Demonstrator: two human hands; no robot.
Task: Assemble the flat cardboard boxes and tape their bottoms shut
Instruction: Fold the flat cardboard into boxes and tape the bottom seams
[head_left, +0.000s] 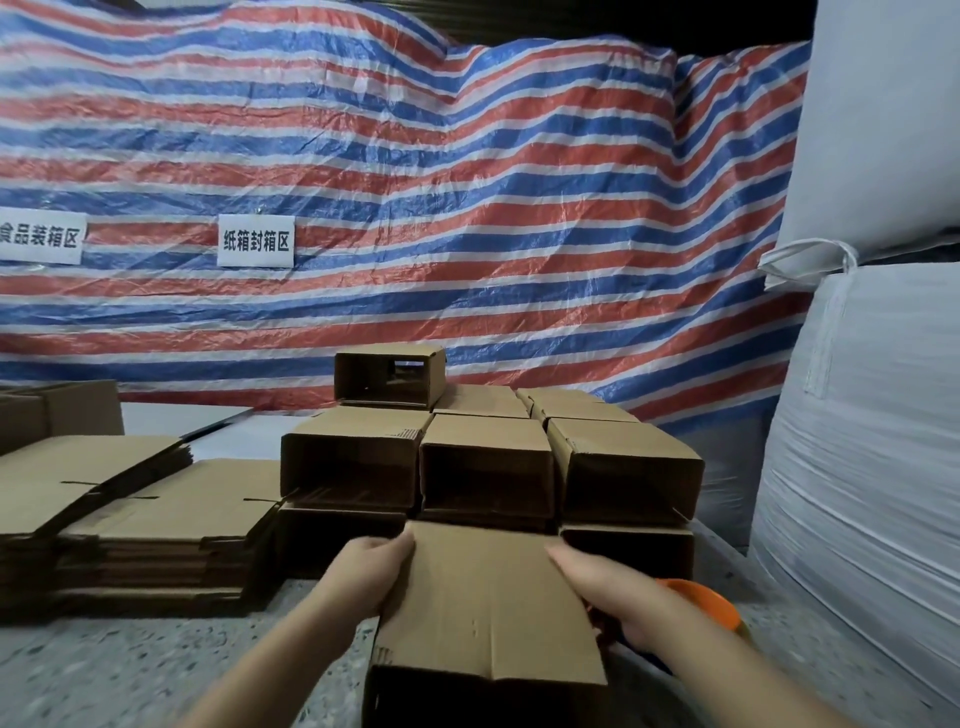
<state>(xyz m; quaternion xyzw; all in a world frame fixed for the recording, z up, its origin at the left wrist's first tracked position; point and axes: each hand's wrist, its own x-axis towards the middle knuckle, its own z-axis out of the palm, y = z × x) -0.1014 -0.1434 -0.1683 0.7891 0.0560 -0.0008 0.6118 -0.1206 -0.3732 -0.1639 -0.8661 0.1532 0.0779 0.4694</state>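
A person's 2 bare hands hold a brown cardboard box (488, 597) low in the middle of the view, just in front of a stack of boxes (488, 467). The box is folded into shape and its far end touches or nearly touches the stack.

The left hand (371, 571) grips the box's left edge, fingers curled around the far corner. The right hand (608, 587) lies along the box's right edge with fingers fairly straight and pressed flat against the side; whether the thumb hooks round the cardboard cannot be told. Just behind the right hand is an orange tape dispenser (701, 603), partly hidden by the wrist.

The stack shows 3 boxes side by side on the upper front row, open ends facing the camera, with more below and behind, and 1 smaller-looking box (389, 376) on top at the back.

To the left lie piles of flat boxes (156, 514) on a speckled floor (104, 670). Behind hangs a red, white and blue striped tarp (415, 208) bearing 2 white signs (255, 240). Large white sacks (872, 415) stand at the right.
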